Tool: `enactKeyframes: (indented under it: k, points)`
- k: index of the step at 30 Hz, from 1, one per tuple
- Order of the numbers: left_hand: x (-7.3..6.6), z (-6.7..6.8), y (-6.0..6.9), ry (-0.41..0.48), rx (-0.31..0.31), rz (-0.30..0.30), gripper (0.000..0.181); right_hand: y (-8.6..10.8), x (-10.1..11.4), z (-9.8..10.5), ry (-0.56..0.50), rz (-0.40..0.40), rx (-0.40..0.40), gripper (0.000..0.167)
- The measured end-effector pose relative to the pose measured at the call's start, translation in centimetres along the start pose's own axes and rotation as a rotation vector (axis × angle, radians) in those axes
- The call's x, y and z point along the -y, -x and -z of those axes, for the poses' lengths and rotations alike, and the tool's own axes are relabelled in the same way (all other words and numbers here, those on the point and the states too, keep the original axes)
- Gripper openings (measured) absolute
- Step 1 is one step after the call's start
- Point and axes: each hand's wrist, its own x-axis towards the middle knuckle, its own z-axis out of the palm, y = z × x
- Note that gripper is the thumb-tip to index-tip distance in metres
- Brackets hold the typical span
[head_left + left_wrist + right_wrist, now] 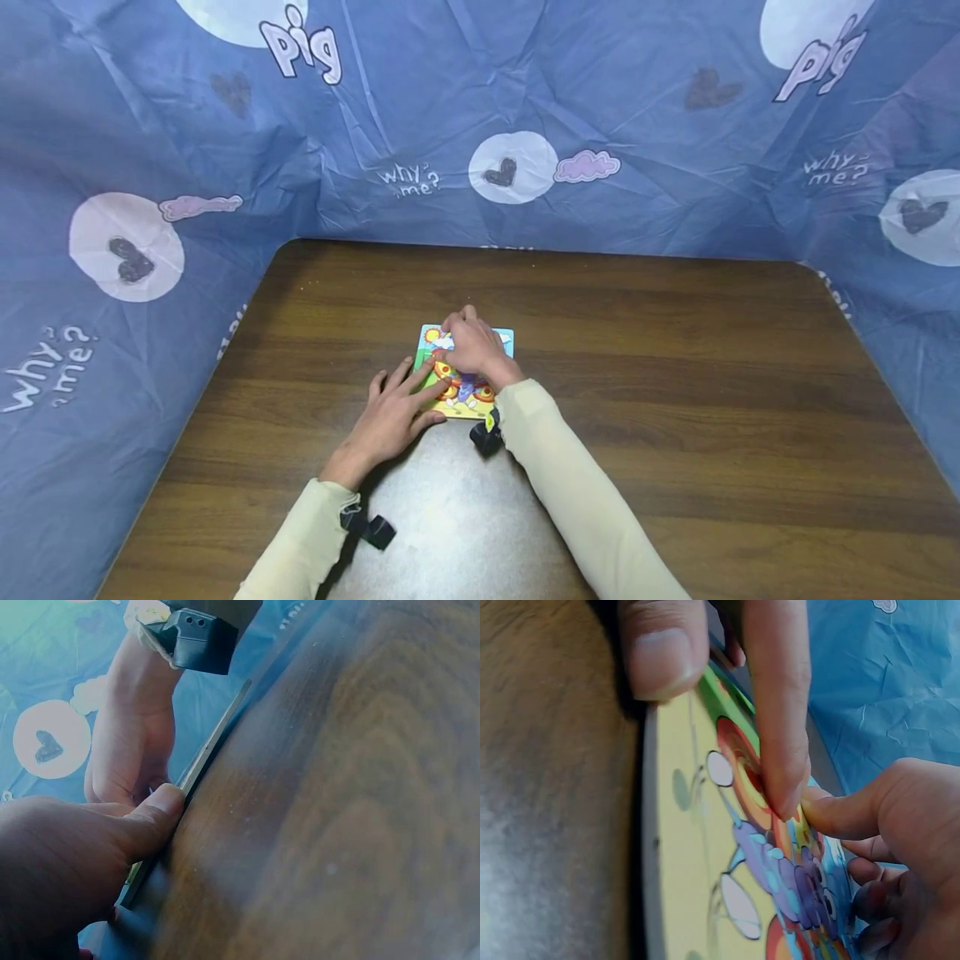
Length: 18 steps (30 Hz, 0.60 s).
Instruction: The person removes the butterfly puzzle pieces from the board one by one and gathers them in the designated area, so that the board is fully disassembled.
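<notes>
Cream sleeves (592,492) come closest to the head camera, 1 on each arm, and point up to a small, bright board (468,410). It is on the brown desk (675,375), a bit left of the middle. On it are a purple butterfly (467,389) with red and orange wings and, in the far left corner, a yellow sun (432,335).

The 2 hands are close together on the board. Left hand (393,417) has its fingers spread out. Its thumb is at the near edge, and 1 finger touches a butterfly wing. Right hand (476,346) bends over the far part, with its thumb by that same finger. I cannot tell if it pinches anything, because it hides that spot.

A black box (486,439) sits at the right wrist, and another black box (378,532) at the left. Light makes a pale, shiny patch on the near desk. Blue cloth (637,125) stands around it, with hearts, clouds and "pig" on it.
</notes>
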Motion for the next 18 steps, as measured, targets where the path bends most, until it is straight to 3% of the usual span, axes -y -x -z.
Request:
enactKeyframes:
  k: [8,18]
  points:
    - [-0.07,0.1,0.07,-0.003,-0.004,-0.001,0.053,0.01,0.04,0.44,-0.004,-0.002,0.016,0.048]
    - [-0.2,0.29,0.13,0.002,0.011,0.004,0.053,0.24,-0.62,-0.05,-0.082,0.02,-0.032,0.049]
